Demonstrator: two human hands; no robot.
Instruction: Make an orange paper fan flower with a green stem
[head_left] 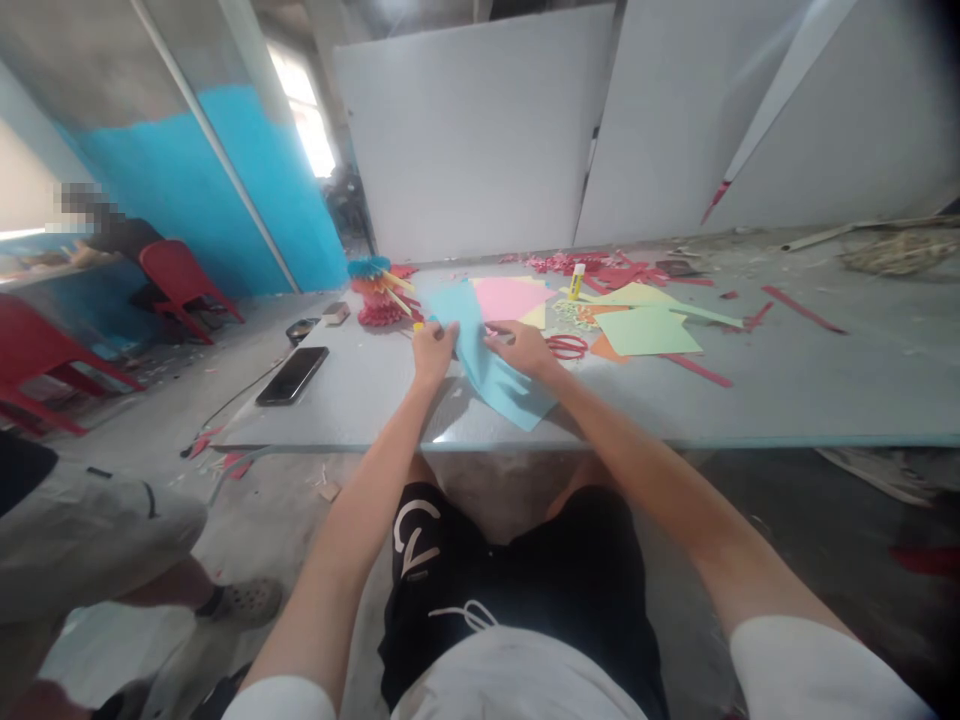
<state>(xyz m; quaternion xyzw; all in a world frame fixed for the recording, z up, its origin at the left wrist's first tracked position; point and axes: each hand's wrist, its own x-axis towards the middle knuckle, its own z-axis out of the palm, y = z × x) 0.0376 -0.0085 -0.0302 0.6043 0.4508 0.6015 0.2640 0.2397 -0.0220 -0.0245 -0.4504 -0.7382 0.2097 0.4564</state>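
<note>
A light blue paper sheet (491, 375) lies on the grey table (360, 410), partly lifted and creased along its length. My left hand (433, 352) grips its left side, and my right hand (521, 348) holds its upper right part with the fingers pressing on it. Just beyond the hands lie a pink sheet (508, 297) and a pale green sheet (645, 332). Red scissors (567, 346) rest to the right of my right hand. A glue stick (576, 282) stands upright farther back.
A red and orange paper craft (379, 295) stands left of the sheets, with a black phone (292, 375) nearer the table's front edge. Red paper scraps (585, 263) lie along the back. A seated person's knee (97, 530) shows at lower left, and red plastic chairs (184, 285) stand beyond.
</note>
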